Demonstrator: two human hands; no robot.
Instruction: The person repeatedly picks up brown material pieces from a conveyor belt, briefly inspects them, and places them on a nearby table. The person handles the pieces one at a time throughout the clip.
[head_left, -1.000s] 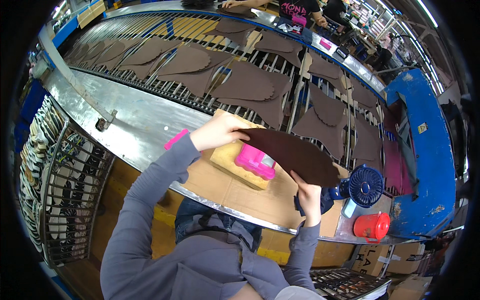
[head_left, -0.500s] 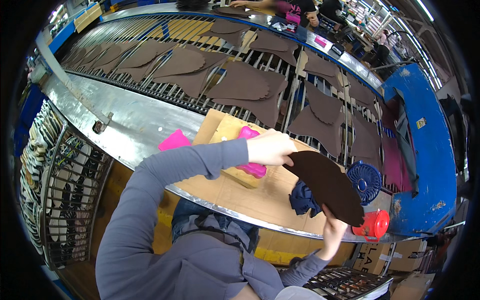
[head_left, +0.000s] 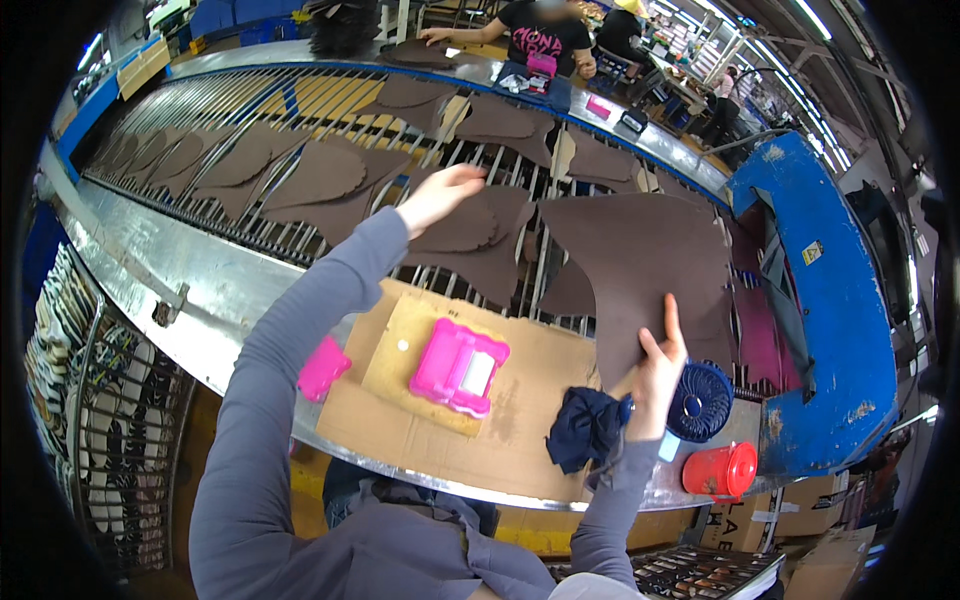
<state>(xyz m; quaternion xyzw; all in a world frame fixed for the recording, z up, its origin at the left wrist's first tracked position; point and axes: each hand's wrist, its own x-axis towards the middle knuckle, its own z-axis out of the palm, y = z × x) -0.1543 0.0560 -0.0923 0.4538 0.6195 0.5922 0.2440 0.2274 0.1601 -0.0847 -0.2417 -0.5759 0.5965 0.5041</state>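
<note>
My left hand [head_left: 445, 197] is over the conveyor, fingers stretched out and nothing visible in them, above a scallop-edged brown piece [head_left: 455, 225] lying on the bars. My right hand [head_left: 660, 368], thumb and forefinger apart, is against the lower part of a large flat brown piece [head_left: 640, 255]. That piece spreads over the right end of the conveyor, its near tip reaching over the cardboard [head_left: 525, 375]. A pink block with a white patch [head_left: 462, 368] sits on a yellowish board [head_left: 390, 370]. Dark blue cloth [head_left: 585, 428] is bunched beside my right wrist.
Pairs of brown pieces [head_left: 320, 180] line the slatted conveyor. A blue fan [head_left: 702, 402] and red lidded bucket [head_left: 720, 470] stand at right, near a blue machine housing [head_left: 825, 300]. Another pink piece [head_left: 323, 368] lies left. A person [head_left: 545, 40] works across the conveyor.
My left hand has let go of the dark brown piece and moved up and left over the conveyor. A brown piece is now spread flat at the right, with my right hand against it.
</note>
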